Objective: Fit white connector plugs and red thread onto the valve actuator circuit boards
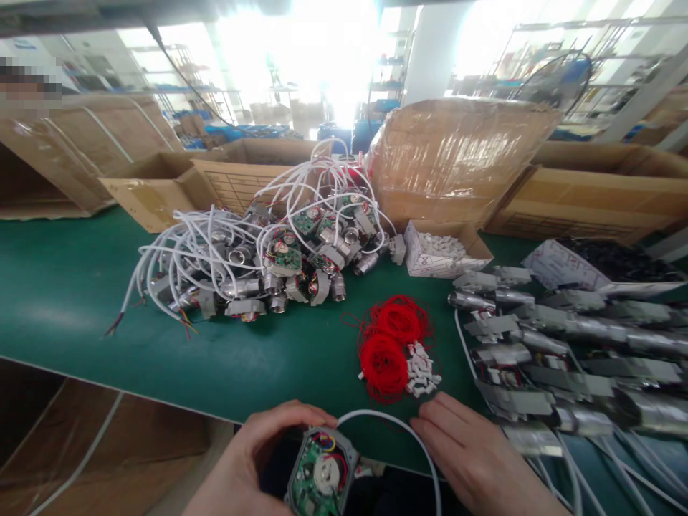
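My left hand (252, 459) is closed round a small grey housing with a green circuit board (321, 474) and a round motor part in it, held at the near edge of the green table (80, 301). A white cable (408, 437) arcs out of the unit to the right. My right hand (473, 455) rests palm down beside that cable, its fingers curled at the table edge and touching the cable; nothing is plainly gripped. Just beyond lie two coils of red wire (390, 344) and a small heap of white connectors (422, 369).
A pile of the same units with white cables (263, 251) lies mid-table. Grey metal units (564, 344) are stacked at the right. A small open box of white parts (443, 251) and large cardboard boxes (462, 158) line the back.
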Demonstrator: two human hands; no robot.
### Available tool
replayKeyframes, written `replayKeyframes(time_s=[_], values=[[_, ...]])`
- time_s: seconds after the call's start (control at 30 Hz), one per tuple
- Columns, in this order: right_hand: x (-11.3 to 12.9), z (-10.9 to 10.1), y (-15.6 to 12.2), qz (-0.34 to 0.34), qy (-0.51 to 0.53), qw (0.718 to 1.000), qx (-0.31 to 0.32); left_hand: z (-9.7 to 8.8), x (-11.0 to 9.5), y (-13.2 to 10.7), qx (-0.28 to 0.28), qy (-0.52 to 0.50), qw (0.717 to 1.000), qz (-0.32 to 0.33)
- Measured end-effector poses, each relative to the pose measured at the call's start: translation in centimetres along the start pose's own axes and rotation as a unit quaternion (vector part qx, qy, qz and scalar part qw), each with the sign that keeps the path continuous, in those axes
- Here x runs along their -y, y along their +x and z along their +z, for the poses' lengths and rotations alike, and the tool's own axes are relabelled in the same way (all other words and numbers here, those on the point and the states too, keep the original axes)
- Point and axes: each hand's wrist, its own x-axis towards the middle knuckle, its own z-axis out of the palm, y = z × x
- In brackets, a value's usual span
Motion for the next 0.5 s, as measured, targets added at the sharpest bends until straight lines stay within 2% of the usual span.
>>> replayKeyframes(time_s=[0.1, 0.3, 0.4, 0.5], values=[[0.2, 0.1, -0.1, -0.018, -0.024, 0.999, -0.020, 0.1, 0.1, -0.2, -0.010, 0.010, 1.000, -0.002], [0.2, -1.3, 1.2, 0.063, 0.030, 0.995, -0.075, 0.2, 0.8, -0.6, -0.046, 0.028, 0.998, -0.018], [-0.2, -2.0, 1.5, 0.070, 0.046, 0.996, -0.040, 0.3, 1.1, -0.7, -0.045, 0.020, 0.998, -0.032], [-0.5, -2.1, 1.4, 0.049, 0.047, 0.998, 0.002, 0.3, 1.1, -0.7, -0.039, 0.000, 0.999, -0.038]])
